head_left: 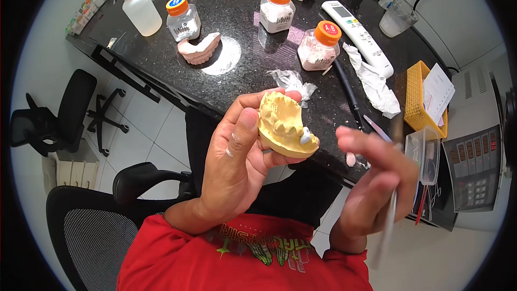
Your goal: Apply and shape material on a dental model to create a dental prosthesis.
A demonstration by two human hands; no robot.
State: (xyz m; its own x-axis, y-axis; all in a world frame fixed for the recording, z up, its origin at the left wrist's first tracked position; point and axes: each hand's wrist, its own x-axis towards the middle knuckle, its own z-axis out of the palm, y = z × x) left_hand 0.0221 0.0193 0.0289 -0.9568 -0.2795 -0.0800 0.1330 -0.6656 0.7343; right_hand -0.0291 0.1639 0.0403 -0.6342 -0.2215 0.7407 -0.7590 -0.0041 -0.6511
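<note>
My left hand (229, 170) is closed on a yellow dental cast (281, 112), thumb on one side and fingers behind and under it. A white tooth piece (306, 136) sits on the cast's row of teeth at its right end. To the right of the cast, and apart from it, is my right hand (379, 183), smeared by motion. A thin, pale, rod-like tool (389, 226) lies in its grip and slants down below the palm; its kind is too blurred to tell.
On the black speckled table (237, 83) stand orange-capped jars (277, 13), a squeeze bottle (141, 11) and a pink dental cast (199, 49). Crumpled tissue (371, 83), a white remote control (358, 35) and a yellow basket (414, 97) lie at the right. An office chair (102, 237) is left.
</note>
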